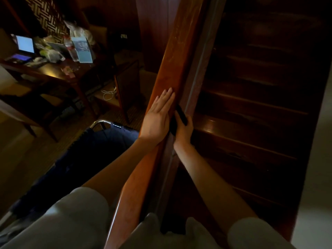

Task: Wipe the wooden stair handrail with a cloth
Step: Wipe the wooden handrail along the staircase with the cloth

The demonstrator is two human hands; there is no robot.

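Observation:
The wooden handrail (172, 56) runs as a broad reddish-brown plank from the bottom centre up to the top of the view. My left hand (158, 115) lies flat on its top face with straight fingers pointing up the rail. My right hand (183, 130) is on the rail's right edge, its fingers curled round a dark cloth (177, 119) pressed against the side. Most of the cloth is hidden between hand and rail.
Dark wooden stairs (251, 108) climb on the right. On the left, below, stands a cluttered wooden desk (53, 71) with a lit laptop (25, 45), and a wheelchair with a dark blue seat (100, 141). A pale wall (316, 159) borders the stairs at far right.

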